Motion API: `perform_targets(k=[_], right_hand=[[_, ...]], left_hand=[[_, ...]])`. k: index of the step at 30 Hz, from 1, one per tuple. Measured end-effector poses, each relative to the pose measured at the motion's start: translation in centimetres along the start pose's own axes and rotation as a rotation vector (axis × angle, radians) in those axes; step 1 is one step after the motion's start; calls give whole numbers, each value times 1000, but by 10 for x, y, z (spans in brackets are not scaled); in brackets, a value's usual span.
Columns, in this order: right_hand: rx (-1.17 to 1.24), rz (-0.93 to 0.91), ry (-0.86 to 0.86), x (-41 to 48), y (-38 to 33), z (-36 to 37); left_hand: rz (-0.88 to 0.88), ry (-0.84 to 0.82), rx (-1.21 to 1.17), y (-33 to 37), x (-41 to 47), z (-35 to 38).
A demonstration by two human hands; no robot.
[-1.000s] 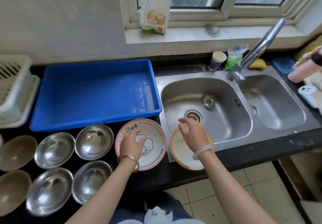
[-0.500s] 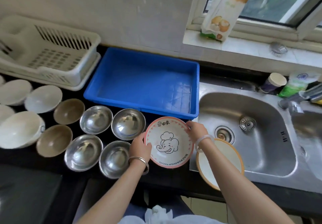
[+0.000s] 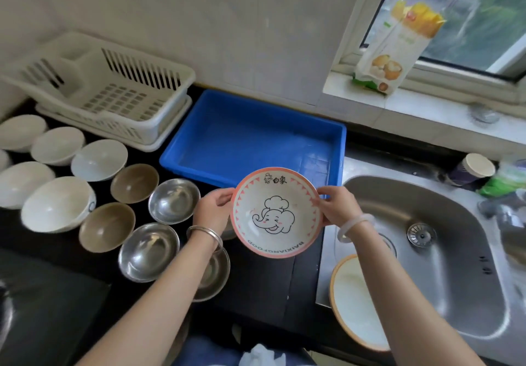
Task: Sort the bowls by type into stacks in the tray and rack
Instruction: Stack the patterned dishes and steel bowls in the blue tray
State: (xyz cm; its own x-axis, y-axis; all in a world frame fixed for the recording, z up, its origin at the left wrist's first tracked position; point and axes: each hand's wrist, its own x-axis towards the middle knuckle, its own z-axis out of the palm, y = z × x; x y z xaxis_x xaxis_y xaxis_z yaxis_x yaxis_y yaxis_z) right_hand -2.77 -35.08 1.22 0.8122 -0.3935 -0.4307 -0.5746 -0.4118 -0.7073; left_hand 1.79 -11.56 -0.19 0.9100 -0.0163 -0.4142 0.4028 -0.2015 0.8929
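Above black counter (image 3: 262,286), left hand (image 3: 212,213) and right hand (image 3: 337,207) grasp elephant bowl (image 3: 276,212) lettered "BAIXIANGFOOD" and "白象".

Place: home kitchen.
Right: stainless sink (image 3: 455,266) with drain strainer (image 3: 421,234), set in the dark desk (image 3: 264,288).
Far left: white dish rack (image 3: 113,95) against the tiled wall (image 3: 227,24).
Far right: window sill (image 3: 427,115) bearing a food packet (image 3: 398,41).
Near left: rows of bowls (image 3: 173,200).
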Motion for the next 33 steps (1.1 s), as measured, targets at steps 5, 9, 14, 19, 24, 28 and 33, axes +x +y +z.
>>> perform_targets(k=[5,9,14,19,24,28,33], right_hand=[[131,30,-6,31,-41,9],[199,61,26,67,-67,33],[323,131,39,114,-87,72],[436,236,78,145,-92,106],[484,310,130,163,-92,129],[505,331,148,168,-93,139],[574,333,123,168,-90,142]], left_hand=[[-28,4,-40,31,45,-16],[-106,8,-126,46,90,-28],[-135,57,-102,46,148,-40],[-90,55,38,41,197,-45],[-121,30,30,31,228,-44],[-142,29,-1,25,242,-43],[-175,-3,-66,26,248,-46]])
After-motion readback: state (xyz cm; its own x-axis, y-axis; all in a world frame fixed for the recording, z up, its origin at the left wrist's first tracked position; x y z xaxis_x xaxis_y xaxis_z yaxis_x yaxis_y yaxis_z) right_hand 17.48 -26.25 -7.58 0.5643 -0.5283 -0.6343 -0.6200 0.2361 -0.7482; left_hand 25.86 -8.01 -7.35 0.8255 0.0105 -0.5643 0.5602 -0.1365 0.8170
